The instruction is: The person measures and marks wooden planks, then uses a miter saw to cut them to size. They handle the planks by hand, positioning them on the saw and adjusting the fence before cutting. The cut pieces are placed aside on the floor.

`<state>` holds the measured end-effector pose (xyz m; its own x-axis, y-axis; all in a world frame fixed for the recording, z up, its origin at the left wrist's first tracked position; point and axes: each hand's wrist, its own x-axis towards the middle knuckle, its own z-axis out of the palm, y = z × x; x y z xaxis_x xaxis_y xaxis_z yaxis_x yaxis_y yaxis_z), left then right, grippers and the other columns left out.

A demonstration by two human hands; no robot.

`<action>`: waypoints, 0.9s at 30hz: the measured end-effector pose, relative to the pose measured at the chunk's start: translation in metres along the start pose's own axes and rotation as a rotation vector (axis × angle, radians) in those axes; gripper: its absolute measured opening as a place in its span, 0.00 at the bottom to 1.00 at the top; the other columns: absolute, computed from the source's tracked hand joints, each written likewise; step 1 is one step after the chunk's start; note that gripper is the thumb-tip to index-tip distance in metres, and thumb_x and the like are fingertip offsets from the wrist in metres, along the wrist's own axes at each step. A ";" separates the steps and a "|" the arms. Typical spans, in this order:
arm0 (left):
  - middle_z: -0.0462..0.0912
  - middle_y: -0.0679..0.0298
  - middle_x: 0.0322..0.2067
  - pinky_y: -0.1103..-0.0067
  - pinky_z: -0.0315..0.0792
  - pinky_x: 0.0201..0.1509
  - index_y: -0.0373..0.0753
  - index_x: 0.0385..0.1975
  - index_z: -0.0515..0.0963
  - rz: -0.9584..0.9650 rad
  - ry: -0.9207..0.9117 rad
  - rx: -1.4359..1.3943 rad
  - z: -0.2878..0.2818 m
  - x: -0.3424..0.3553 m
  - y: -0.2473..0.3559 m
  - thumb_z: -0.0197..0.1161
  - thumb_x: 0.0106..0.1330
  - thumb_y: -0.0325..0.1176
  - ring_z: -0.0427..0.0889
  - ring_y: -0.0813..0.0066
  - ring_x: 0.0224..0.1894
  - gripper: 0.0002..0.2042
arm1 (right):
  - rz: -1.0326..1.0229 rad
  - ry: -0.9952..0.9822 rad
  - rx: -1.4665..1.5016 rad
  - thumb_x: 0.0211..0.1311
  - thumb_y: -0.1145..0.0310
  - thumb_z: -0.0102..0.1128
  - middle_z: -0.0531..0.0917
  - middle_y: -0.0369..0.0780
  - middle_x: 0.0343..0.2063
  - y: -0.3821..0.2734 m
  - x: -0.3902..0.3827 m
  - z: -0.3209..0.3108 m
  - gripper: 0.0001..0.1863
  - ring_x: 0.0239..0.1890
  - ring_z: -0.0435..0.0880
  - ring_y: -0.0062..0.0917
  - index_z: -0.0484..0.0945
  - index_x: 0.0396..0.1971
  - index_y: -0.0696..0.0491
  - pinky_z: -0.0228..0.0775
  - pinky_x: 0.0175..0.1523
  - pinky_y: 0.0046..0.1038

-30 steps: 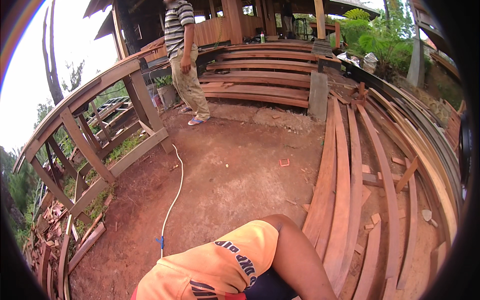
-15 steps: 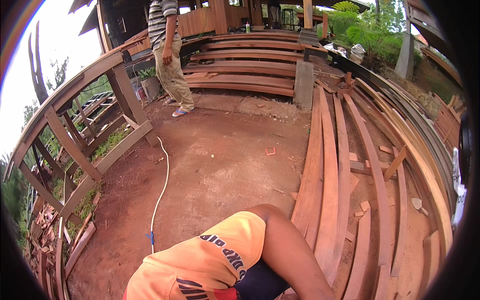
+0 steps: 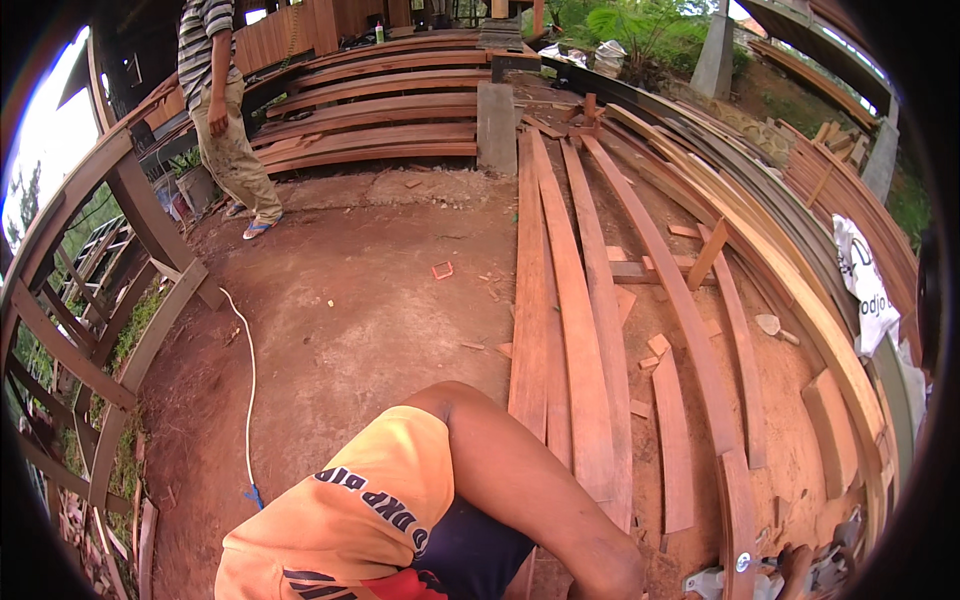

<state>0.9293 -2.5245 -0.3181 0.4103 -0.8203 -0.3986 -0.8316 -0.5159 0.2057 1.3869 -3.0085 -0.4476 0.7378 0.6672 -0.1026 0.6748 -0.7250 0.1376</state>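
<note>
Orange printed cloth (image 3: 390, 470) fills the lower middle, with a bent bare limb (image 3: 540, 490) coming out of it; whether this is an arm or a leg I cannot make out. Dark blue cloth shows beneath. My left hand is out of view. By the lower right edge a dark, skin-toned shape, seemingly my right hand (image 3: 795, 572), is cut off among grey metal parts (image 3: 705, 580). Its fingers are unclear. Beside it stands the end of a reddish plank (image 3: 738, 510) with a round white mark near its lower end.
Long reddish boards (image 3: 560, 310) run away on the right. A white sack (image 3: 866, 285) lies beyond them. Stacked planks (image 3: 370, 105) lie at the back by a concrete post (image 3: 495, 130). A person (image 3: 218, 110) stands far left near a wooden railing (image 3: 125, 370). A white cable (image 3: 250, 380) crosses the dirt.
My view has swung right, so the scene sits further left. The white sack shows more fully, and the metal parts and skin-toned shape have come into view at the lower right.
</note>
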 end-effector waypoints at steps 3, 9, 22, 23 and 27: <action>0.83 0.53 0.56 0.52 0.70 0.63 0.39 0.53 0.83 0.003 0.013 -0.026 0.002 0.002 0.006 0.68 0.63 0.50 0.80 0.55 0.60 0.25 | -0.087 -0.055 0.081 0.65 0.62 0.63 0.88 0.52 0.36 -0.020 0.010 -0.008 0.12 0.41 0.89 0.46 0.86 0.44 0.50 0.80 0.47 0.46; 0.84 0.53 0.56 0.52 0.70 0.63 0.39 0.53 0.84 0.061 0.058 -0.058 0.002 0.009 0.008 0.69 0.63 0.51 0.80 0.55 0.60 0.25 | -0.081 -0.099 0.053 0.62 0.66 0.64 0.88 0.50 0.36 -0.031 -0.008 -0.016 0.13 0.39 0.88 0.47 0.86 0.46 0.49 0.80 0.46 0.45; 0.77 0.49 0.62 0.45 0.57 0.73 0.34 0.70 0.66 0.015 -0.073 -0.089 -0.023 -0.031 0.024 0.63 0.67 0.49 0.75 0.53 0.67 0.36 | 0.173 0.096 0.317 0.53 0.68 0.66 0.85 0.54 0.27 -0.112 -0.009 -0.073 0.11 0.31 0.87 0.43 0.84 0.31 0.62 0.76 0.37 0.40; 0.77 0.48 0.61 0.47 0.58 0.72 0.33 0.70 0.67 0.072 -0.061 -0.067 -0.026 -0.026 0.024 0.64 0.66 0.50 0.76 0.53 0.66 0.37 | 0.049 0.102 0.296 0.51 0.73 0.66 0.86 0.53 0.31 -0.108 -0.013 -0.073 0.10 0.35 0.87 0.42 0.85 0.33 0.60 0.77 0.41 0.39; 0.83 0.52 0.55 0.53 0.66 0.64 0.35 0.59 0.78 0.095 -0.101 -0.068 -0.030 -0.011 0.016 0.70 0.62 0.54 0.81 0.56 0.60 0.32 | -0.067 0.038 0.100 0.52 0.83 0.63 0.85 0.51 0.28 -0.093 -0.033 -0.060 0.10 0.33 0.84 0.45 0.85 0.35 0.57 0.76 0.44 0.41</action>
<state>0.9225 -2.5311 -0.2836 0.2883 -0.8392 -0.4612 -0.8365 -0.4551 0.3053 1.2988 -2.9525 -0.3979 0.6912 0.7192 -0.0709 0.7222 -0.6909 0.0321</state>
